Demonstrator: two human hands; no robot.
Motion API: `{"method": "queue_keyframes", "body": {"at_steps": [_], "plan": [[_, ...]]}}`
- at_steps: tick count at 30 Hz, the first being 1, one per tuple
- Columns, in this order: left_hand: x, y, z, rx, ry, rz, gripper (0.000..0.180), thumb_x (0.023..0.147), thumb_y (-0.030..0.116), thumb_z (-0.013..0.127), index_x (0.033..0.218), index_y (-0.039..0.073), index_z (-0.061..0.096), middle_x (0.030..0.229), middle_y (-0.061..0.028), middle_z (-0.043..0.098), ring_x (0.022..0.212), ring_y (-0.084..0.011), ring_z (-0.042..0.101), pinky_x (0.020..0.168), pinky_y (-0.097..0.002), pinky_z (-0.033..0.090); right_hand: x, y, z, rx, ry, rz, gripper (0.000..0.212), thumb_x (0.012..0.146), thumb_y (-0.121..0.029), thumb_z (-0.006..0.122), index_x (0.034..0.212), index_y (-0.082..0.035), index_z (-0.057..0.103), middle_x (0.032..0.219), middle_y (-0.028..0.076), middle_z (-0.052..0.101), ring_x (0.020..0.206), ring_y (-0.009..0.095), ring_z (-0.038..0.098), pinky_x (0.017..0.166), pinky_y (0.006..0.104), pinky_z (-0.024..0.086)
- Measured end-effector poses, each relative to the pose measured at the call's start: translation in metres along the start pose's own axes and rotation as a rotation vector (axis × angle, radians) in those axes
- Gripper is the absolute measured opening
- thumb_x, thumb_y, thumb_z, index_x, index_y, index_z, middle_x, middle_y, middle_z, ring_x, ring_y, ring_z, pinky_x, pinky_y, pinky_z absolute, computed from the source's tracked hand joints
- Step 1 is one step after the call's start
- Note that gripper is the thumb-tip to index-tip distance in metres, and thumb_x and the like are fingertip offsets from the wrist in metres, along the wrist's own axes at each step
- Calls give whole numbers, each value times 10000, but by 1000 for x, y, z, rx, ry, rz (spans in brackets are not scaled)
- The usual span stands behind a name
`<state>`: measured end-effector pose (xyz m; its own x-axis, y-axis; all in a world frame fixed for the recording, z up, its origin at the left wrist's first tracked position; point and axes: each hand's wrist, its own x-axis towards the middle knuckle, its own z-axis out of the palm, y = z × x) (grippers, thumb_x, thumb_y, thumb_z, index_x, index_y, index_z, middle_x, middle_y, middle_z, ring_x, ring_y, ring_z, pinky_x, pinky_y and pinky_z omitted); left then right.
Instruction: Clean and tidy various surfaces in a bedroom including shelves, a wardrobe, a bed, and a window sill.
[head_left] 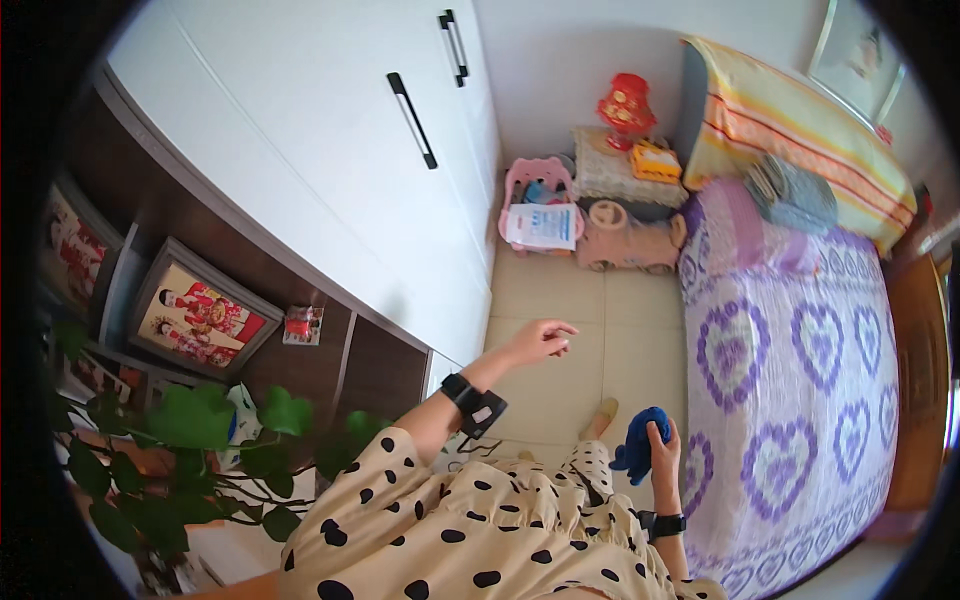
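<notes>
My right hand (667, 456) is closed around a bundled dark blue cloth (640, 445), beside the near left edge of the bed (730, 420). Part of the cloth hangs out past the fingers; its exact kind cannot be made out. My left hand (541, 342) reaches forward over the tiled floor with its fingers loosely stretched, holding nothing. It is nearest to the white wardrobe (330, 130). Both wrists wear black bands, and the left one carries a small black box (484, 414).
Ahead stand a pink bear-shaped seat (538, 172) with a paper (541, 227) on it, a pink ride-on toy (630, 246), and a covered nightstand (600, 170) with a red lamp (627, 108). A folded grey blanket (792, 193) lies on the bed. Leafy plants (195, 418) and shelves (290, 365) are at left.
</notes>
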<state>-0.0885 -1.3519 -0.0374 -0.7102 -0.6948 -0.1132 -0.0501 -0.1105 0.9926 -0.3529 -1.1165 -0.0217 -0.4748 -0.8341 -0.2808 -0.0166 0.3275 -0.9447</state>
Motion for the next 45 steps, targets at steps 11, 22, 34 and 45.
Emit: {"method": "queue_keyframes", "body": {"at_steps": [11,22,34,45], "plan": [[-46,40,-96,-116,817,-184,306,955,134,560,1235,17,597,949,-77,686,831,-126,650,763,-263,538,293,-129,76,-164,-426,-257,366,976,-271,588,1229,-13,538,1020,53,623,937,138,576,851,279,473],[-45,146,-146,221,1237,19,236,953,71,560,1173,33,636,881,-53,674,826,-112,645,782,-263,525,352,-350,353,-137,-922,-719,321,945,-228,623,1187,-33,543,998,111,655,894,159,608,803,291,497],[-44,97,-116,-53,1419,-276,241,969,93,548,1179,19,639,871,-53,677,821,-104,638,791,-262,533,293,-528,519,492,-731,-1685,661,818,-124,688,1416,-107,408,1441,142,389,1308,321,384,1095,432,302],[64,89,-3,-342,1932,-319,254,960,68,534,1187,8,631,896,-61,670,818,-120,626,790,-265,524,320,-287,512,292,-1375,-2752,378,863,-142,486,1209,-120,638,1429,76,478,1311,300,440,1099,394,367]]}}
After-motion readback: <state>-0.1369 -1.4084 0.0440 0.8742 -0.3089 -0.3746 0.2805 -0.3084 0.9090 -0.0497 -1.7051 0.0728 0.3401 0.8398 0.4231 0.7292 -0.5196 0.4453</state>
